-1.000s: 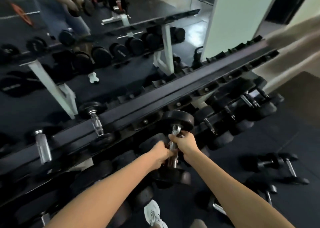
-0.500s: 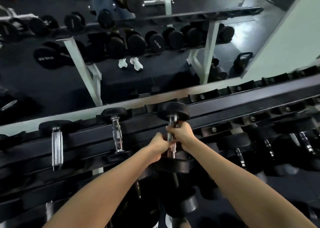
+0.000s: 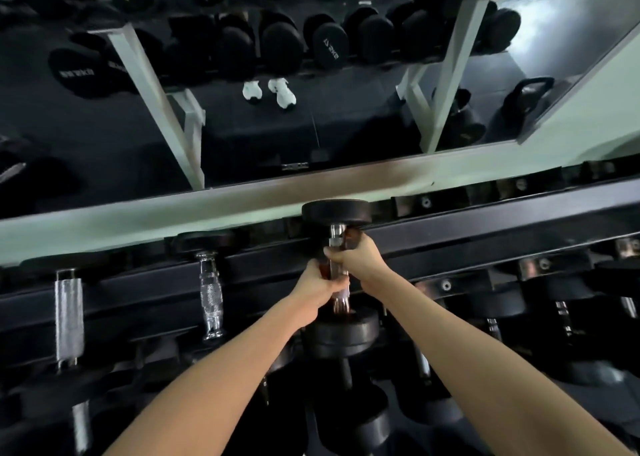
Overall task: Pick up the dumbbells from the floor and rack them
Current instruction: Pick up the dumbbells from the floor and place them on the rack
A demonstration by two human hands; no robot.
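A large wall mirror [image 3: 311,75] is being shown above a pale green ledge [image 3: 173,213]. Dark rubber flooring [image 3: 263,133] is being reflected in it, along with white rack posts [image 3: 152,102]. Bright light is being thrown off the reflected floor at upper right [image 3: 550,30]. A pale wall [image 3: 595,109] is being glimpsed at right.

1. Your left hand [image 3: 317,291] and right hand [image 3: 360,260] were bare, without gloves.
2. Both your forearms were uncovered, with no sleeve in view.
3. Neither wrist showed a watch, band or ring.
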